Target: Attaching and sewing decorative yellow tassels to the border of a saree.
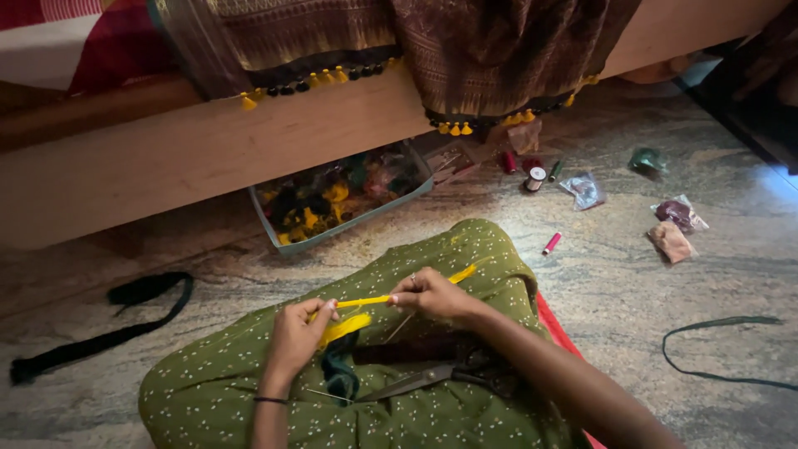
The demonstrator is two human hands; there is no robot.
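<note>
Yellow thread (363,301) runs taut between your two hands, and that short span is where things can slip: your left hand (297,334) has its grip pinched shut on the near end, just above a loose yellow tuft (344,328) that hangs under the fingers, while your right hand (430,293) has its grip closed on the far end, with the thread trailing on past it in a yellow tail (463,273). Ease either pinch and the strand could go slack and any winding on it may come loose; pull too hard and a thin strand like this could well snap or drag out of the tuft. Both hands work over your lap, on the green dotted cloth (465,416), and the scissors (432,378) lie there just below them, blades pointing toward your left wrist, so a dropped hand or a shifted knee could catch the blades or tip the scissors onto the stone floor (615,291). A dark green bundle (339,372) sits beside the scissors tips, close enough to tangle with the tuft. Farther out, spools (536,178) and small plastic bags (584,190) are scattered on the floor, a pink spool (552,243) lies near your knee, and a tray of tassels (337,199) sits half under the wooden bed frame (166,154); a round spool could roll if nudged.
</note>
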